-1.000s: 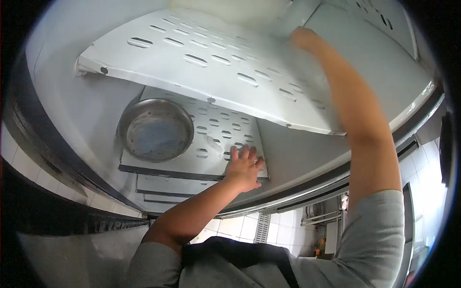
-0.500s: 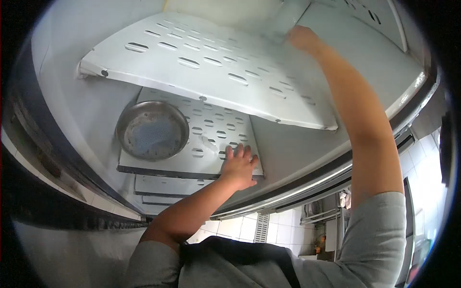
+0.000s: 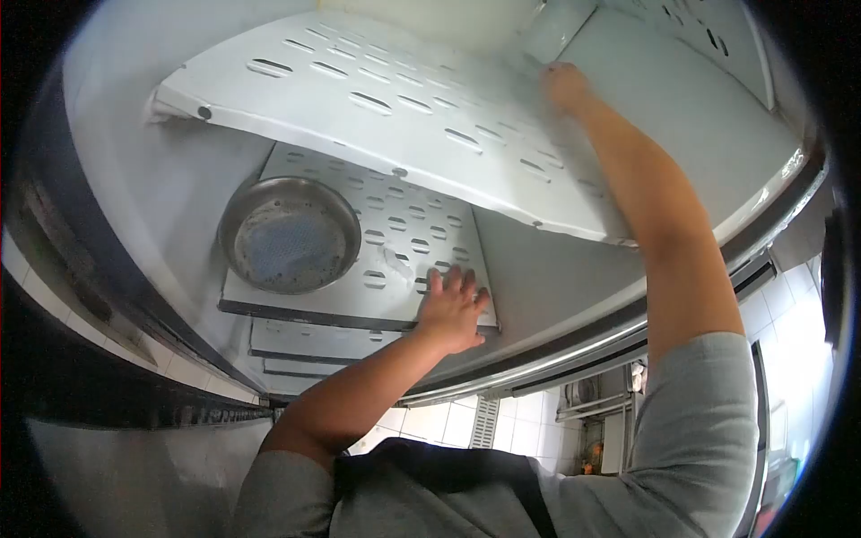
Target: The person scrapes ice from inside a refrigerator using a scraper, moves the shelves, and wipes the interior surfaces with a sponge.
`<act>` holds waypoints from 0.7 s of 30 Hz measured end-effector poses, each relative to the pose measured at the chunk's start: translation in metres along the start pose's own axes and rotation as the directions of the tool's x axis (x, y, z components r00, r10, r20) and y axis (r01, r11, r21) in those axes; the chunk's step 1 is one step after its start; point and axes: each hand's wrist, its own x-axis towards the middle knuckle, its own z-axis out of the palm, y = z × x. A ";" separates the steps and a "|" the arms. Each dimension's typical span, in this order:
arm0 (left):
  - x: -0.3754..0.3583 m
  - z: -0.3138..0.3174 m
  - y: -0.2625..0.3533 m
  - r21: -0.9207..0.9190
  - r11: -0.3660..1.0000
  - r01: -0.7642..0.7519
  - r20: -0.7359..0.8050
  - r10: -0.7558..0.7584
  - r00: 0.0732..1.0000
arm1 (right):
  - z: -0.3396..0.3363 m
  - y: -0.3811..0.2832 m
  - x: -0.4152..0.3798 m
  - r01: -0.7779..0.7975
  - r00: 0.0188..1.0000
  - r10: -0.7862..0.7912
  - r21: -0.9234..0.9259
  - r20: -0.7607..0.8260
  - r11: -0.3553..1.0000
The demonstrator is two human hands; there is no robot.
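Note:
A slotted white upper shelf (image 3: pixel 314 99) slopes across the inside of a white cabinet. Below it, a round metal pan (image 3: pixel 291 236) stands on the left part of a slotted lower shelf (image 3: pixel 359 291). My left hand (image 3: pixel 453 311) rests with spread fingers on the right front edge of that lower shelf, holding nothing. Above the upper shelf, at its back right, my right hand (image 3: pixel 567 88) is at the side wall, fingers curled. What it holds, if anything, is too small and blurred to make out.
More shelves (image 3: pixel 314 341) lie beneath the lower one. The cabinet's side wall (image 3: pixel 691 117) rises at the right, bounded by a shiny rim. A tiled floor with a drain grate (image 3: pixel 484 421) and a metal rack (image 3: pixel 596 403) show behind my body.
My right hand has shifted slightly down and right. The view has moved a little, so shelves and pan sit slightly differently. My left hand stays at the lower shelf's edge.

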 end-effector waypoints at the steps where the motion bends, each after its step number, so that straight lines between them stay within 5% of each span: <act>1: 0.001 -0.001 -0.004 0.010 1.000 0.009 -0.004 -0.009 1.000 | -0.015 -0.002 0.002 -0.002 0.999 0.004 0.033 -0.046 0.999; 2: 0.001 0.000 -0.002 0.010 1.000 0.004 0.001 -0.004 1.000 | -0.029 -0.002 -0.006 -0.009 0.997 0.014 0.063 -0.073 0.998; 5: 0.002 -0.004 0.000 0.019 1.000 0.005 0.036 -0.006 0.999 | -0.074 -0.014 -0.018 -0.153 0.947 0.047 0.318 0.317 0.936; 6: 0.001 -0.005 -0.001 0.022 1.000 0.005 0.035 -0.006 0.999 | -0.068 -0.021 -0.014 0.035 0.959 -0.064 0.109 0.277 0.993; 8: 0.000 -0.006 0.000 0.025 1.000 0.006 0.029 -0.006 1.000 | -0.032 -0.035 -0.003 0.378 0.915 -0.295 -0.330 0.275 0.865; 11: 0.002 0.001 -0.002 0.012 1.000 0.006 0.004 -0.007 1.000 | 0.004 -0.051 -0.005 -0.066 0.991 0.085 0.179 -0.102 0.982; 14: 0.003 0.002 -0.003 0.017 1.000 -0.006 -0.002 0.006 1.000 | -0.017 -0.035 0.018 0.269 0.935 -0.210 -0.184 0.287 0.945; 17: 0.003 0.000 -0.002 0.013 1.000 -0.001 0.007 0.001 1.000 | -0.022 -0.029 0.011 0.068 0.996 -0.064 0.077 -0.057 0.995; 20: 0.003 -0.001 -0.003 0.001 1.000 0.000 0.006 0.000 1.000 | -0.024 -0.030 0.021 0.199 0.957 -0.156 -0.158 0.245 0.967; 21: 0.003 0.000 -0.004 0.001 1.000 -0.004 -0.002 0.004 1.000 | -0.022 -0.031 0.020 0.085 0.967 -0.064 -0.077 0.247 0.993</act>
